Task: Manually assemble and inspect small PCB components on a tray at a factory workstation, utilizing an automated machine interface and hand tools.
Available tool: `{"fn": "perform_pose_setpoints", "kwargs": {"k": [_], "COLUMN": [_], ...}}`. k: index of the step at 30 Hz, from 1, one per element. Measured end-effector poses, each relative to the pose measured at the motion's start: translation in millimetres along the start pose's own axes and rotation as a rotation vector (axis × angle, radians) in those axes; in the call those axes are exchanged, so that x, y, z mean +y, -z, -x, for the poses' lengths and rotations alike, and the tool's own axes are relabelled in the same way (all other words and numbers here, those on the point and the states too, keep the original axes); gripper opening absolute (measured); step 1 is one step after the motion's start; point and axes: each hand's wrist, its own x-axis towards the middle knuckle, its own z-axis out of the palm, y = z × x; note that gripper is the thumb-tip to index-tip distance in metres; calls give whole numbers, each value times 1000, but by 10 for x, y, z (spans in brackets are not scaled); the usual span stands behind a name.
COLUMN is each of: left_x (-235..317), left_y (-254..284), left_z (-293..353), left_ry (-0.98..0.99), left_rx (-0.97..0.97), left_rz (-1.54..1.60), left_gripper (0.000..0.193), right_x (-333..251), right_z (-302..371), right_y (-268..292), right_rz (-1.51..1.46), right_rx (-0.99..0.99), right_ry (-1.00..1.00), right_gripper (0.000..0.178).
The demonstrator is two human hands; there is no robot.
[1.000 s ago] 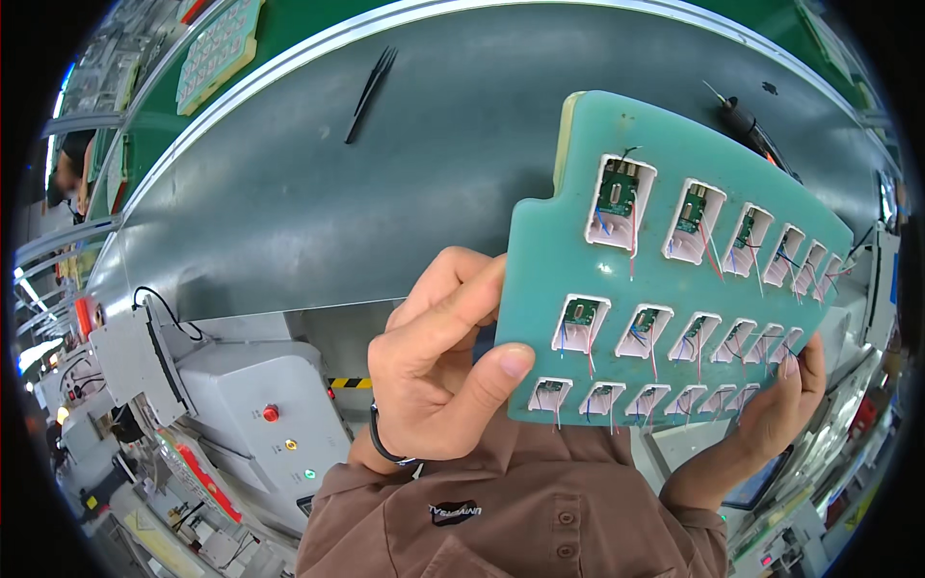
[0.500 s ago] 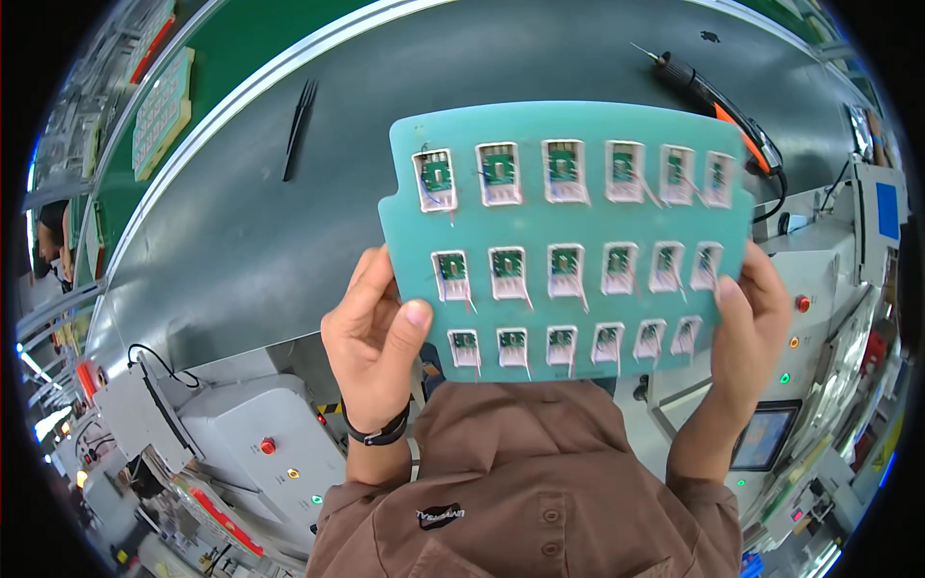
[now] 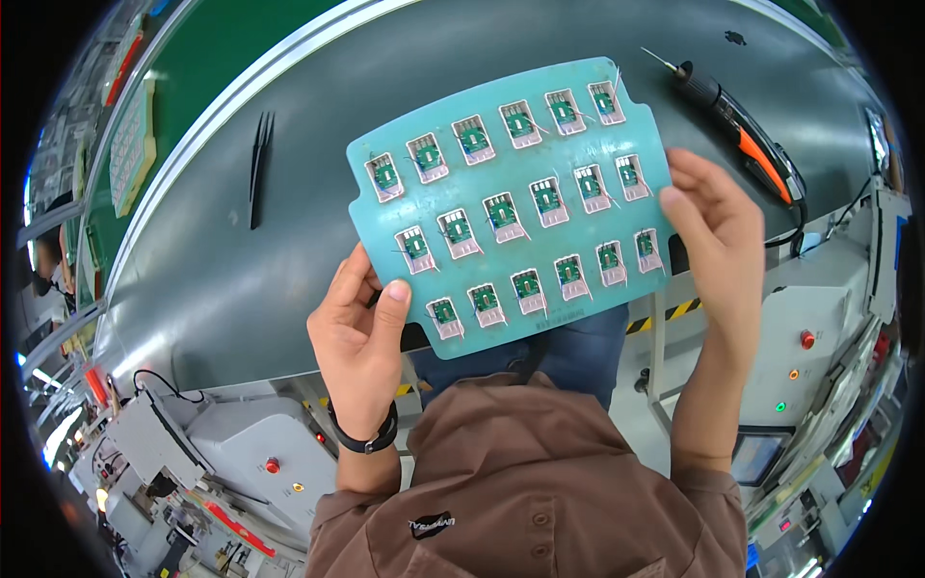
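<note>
A teal fixture plate (image 3: pixel 482 183) is held up over the near edge of the bench, slanting up toward the right. Its three rows of pockets carry small green circuit boards (image 3: pixel 520 125) in white housings, with thin wires trailing out. My left hand (image 3: pixel 361 332) is closed on the plate's lower left edge, thumb on top and fingers underneath. At the right edge is my right hand (image 3: pixel 713 226), its thumb tip on the rim and its fingers bent along the side; part of their contact is hidden.
Black tweezers (image 3: pixel 259 169) lie on the dark bench (image 3: pixel 212 289) to the left. A black and orange soldering iron (image 3: pixel 742 135) with a cable rests at the right. Grey machines with buttons (image 3: pixel 807 339) stand on both sides. Another plate (image 3: pixel 133 149) lies on the green surface at far left.
The plate has turned counterclockwise, its right side swinging up and away, and its face now shows flatter. My right hand has moved up and slightly left with it; its fingers look looser.
</note>
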Motion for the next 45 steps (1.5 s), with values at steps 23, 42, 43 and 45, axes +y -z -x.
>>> {"fn": "perform_pose_setpoints", "kwargs": {"k": [23,42,43,45], "left_x": [556,894,727,557], "left_y": [-2651,-3018,-3057,-3237], "left_z": [-1326,-1728,-1981,-2267], "left_ry": [-1376,-814,-973,-946], "left_rx": [-740,-839,-638,-536], "left_rz": [-1257,-897,-990,-960], "left_gripper": [16,22,19,16], "right_x": [750,363,445,521], "right_z": [64,-423,-401,-335], "right_y": [627,690,743,797], "right_rz": [560,-1056,-1033,-1002], "right_rx": [585,690,661,633], "right_ry": [933,413,350,468], "right_gripper": [30,79,82,82]}}
